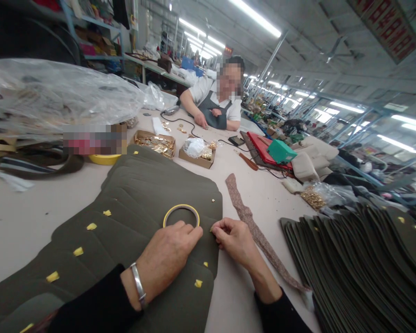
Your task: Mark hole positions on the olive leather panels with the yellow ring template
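My left hand (168,256), with a silver bracelet at the wrist, grips the near side of a yellow tape roll (181,206) above dark olive panels (159,185). These panels overlap in a fanned row running to the lower left. Several small yellow tape pieces (78,251) are stuck along them. Thumb and forefinger of my right hand (234,238) are pinched at the panels' right edge. A tiny yellow bit of tape (211,230) shows at those fingertips. Above it, a small gold stud (213,200) sits on the top panel.
A stack of olive panels (353,263) stands at right, past a brown fabric strip (249,222). Boxes of gold hardware (156,142) and a bagged box (197,158) lie beyond. Across the table, a co-worker (215,104) handles small parts. Clear plastic (55,92) is heaped at left.
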A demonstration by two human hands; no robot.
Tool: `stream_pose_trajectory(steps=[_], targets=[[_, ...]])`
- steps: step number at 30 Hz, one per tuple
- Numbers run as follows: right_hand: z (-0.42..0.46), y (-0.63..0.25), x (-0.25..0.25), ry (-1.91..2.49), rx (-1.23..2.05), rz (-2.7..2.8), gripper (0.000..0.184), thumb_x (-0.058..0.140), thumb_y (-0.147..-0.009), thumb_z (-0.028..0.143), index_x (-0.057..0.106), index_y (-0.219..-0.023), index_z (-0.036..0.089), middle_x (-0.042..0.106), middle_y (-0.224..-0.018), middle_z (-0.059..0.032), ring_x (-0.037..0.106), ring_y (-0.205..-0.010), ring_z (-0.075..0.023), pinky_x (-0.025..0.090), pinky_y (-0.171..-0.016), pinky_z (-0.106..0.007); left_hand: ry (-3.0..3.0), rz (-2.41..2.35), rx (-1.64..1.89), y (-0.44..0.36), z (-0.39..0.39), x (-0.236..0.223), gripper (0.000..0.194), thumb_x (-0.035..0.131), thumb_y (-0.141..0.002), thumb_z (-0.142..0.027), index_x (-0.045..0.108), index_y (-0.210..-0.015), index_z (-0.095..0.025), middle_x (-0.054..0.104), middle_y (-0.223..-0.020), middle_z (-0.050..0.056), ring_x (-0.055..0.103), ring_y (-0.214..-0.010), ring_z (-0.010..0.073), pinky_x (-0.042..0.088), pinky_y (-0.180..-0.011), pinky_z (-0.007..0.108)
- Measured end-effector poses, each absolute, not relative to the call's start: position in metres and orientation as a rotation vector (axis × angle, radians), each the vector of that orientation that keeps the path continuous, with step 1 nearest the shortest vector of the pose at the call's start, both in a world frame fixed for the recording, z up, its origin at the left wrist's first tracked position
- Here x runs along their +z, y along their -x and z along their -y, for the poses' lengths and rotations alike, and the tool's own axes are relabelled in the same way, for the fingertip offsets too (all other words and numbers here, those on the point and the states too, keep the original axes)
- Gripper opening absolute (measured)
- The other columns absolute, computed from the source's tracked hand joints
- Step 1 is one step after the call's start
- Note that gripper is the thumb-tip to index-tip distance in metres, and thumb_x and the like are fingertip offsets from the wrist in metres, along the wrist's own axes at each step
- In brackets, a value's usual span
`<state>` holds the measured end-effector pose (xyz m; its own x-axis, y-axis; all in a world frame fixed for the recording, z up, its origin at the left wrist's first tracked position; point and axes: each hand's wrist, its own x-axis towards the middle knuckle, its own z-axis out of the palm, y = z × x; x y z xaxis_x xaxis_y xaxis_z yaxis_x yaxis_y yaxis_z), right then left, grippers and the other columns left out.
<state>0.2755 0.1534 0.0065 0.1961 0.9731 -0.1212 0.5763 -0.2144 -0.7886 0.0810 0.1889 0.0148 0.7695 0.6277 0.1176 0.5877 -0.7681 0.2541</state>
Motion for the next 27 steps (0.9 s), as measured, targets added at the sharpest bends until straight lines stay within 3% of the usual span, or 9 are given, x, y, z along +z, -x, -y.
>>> stream_pose_trajectory(steps=[4, 6, 9, 12, 14, 19, 27], targets=[[-0.152, -0.273, 0.006, 1.872, 0.557, 1.68, 0.012, 0.057, -0.08, 0.019, 0.067, -0.073, 0.017, 0.065, -0.062, 0.0001, 0.06, -0.057, -0.0126, 0.044, -0.056, -0.022, -2.749, -0.955, 0.312, -0.08, -0.189, 0.013, 0.017, 0.048, -0.088, -0.007, 0.057, -0.09, -0.021, 0.062, -0.081, 0.002, 0.057, -0.075, 0.0192, 0.046, -0.063, 0.029], [-0.152, -0.275, 0.006, 1.892, 0.484, 1.721, 0.011, 0.06, -0.08, 0.02, 0.067, -0.089, 0.018, 0.064, -0.059, 0.0023, 0.059, -0.055, -0.0135, 0.043, -0.057, -0.023, -2.755, -0.938, 0.342, -0.079, -0.191, 0.011, 0.016, 0.048, -0.089, -0.008, 0.056, -0.089, -0.022, 0.061, -0.08, 0.001, 0.056, -0.074, 0.0191, 0.046, -0.063, 0.029], [-0.151, -0.281, 0.009, 1.894, 0.409, 1.693, 0.027, 0.063, -0.082, 0.025, 0.061, -0.107, 0.017, 0.062, -0.056, 0.0046, 0.058, -0.052, -0.0138, 0.042, -0.055, -0.023, -2.755, -0.925, 0.473, -0.077, -0.197, 0.007, 0.015, 0.046, -0.091, -0.011, 0.056, -0.09, -0.021, 0.061, -0.083, 0.001, 0.057, -0.079, 0.0191, 0.048, -0.068, 0.031], [-0.148, -0.284, 0.014, 1.747, 0.355, 1.79, 0.008, 0.059, -0.086, 0.022, 0.065, -0.087, 0.018, 0.067, -0.069, -0.0005, 0.061, -0.06, -0.0131, 0.044, -0.06, -0.023, -2.729, -0.989, 0.645, -0.074, -0.207, 0.004, 0.014, 0.044, -0.093, -0.012, 0.056, -0.093, -0.02, 0.061, -0.087, 0.003, 0.057, -0.086, 0.0191, 0.048, -0.077, 0.032], [-0.146, -0.282, 0.014, 1.665, 0.323, 1.919, 0.012, 0.056, -0.086, 0.017, 0.066, -0.079, 0.018, 0.067, -0.075, -0.0024, 0.061, -0.066, -0.0134, 0.044, -0.065, -0.023, -2.72, -1.053, 0.692, -0.073, -0.214, 0.004, 0.014, 0.044, -0.093, -0.013, 0.056, -0.092, -0.019, 0.061, -0.088, 0.004, 0.057, -0.088, 0.0191, 0.048, -0.079, 0.032], [-0.148, -0.271, 0.002, 1.783, 0.272, 1.957, 0.014, 0.055, -0.083, 0.011, 0.068, -0.08, 0.017, 0.067, -0.075, -0.0044, 0.062, -0.068, -0.0157, 0.045, -0.068, -0.025, -2.714, -1.16, 0.594, -0.074, -0.224, 0.006, 0.015, 0.043, -0.092, -0.012, 0.057, -0.093, -0.019, 0.061, -0.088, 0.005, 0.057, -0.086, 0.0195, 0.049, -0.074, 0.031], [-0.153, -0.265, 0.008, 1.973, 0.501, 1.732, 0.012, 0.057, -0.083, 0.02, 0.069, -0.08, 0.018, 0.069, -0.072, -0.003, 0.061, -0.065, -0.0149, 0.043, -0.061, -0.023, -2.694, -1.225, 0.549, -0.076, -0.225, 0.009, 0.017, 0.042, -0.093, -0.011, 0.056, -0.094, -0.02, 0.06, -0.085, 0.004, 0.058, -0.083, 0.0198, 0.049, -0.07, 0.031]])
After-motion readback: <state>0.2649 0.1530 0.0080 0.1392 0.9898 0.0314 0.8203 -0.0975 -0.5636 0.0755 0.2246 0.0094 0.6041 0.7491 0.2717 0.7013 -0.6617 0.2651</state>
